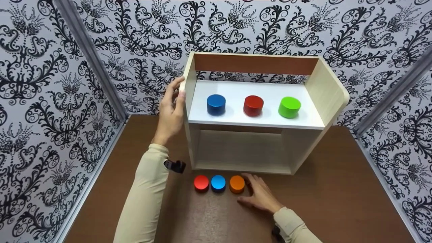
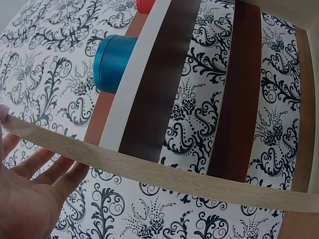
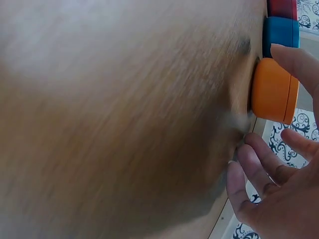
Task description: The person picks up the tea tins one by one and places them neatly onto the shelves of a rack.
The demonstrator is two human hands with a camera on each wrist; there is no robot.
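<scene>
My left hand (image 1: 171,116) holds the left side panel of a small wooden shelf unit (image 1: 307,150), thumb on its front edge and fingers behind; the left wrist view shows the same hand (image 2: 35,194) at the panel. An orange round container (image 1: 237,184) stands on the table in front of the unit. Just right of it, my right hand (image 1: 259,195) has thumb and fingers spread apart, holding nothing. In the right wrist view the thumb overlaps the orange container (image 3: 273,92), while several fingertips are down at the table. A light blue container (image 1: 218,183) and a red one (image 1: 201,183) continue the row leftward.
On the unit's white upper shelf (image 1: 233,120) stand a dark blue container (image 1: 216,104), a dark red one (image 1: 253,105) and a green one (image 1: 289,107). Patterned walls (image 1: 270,27) enclose the brown table (image 1: 347,189) at the back and sides.
</scene>
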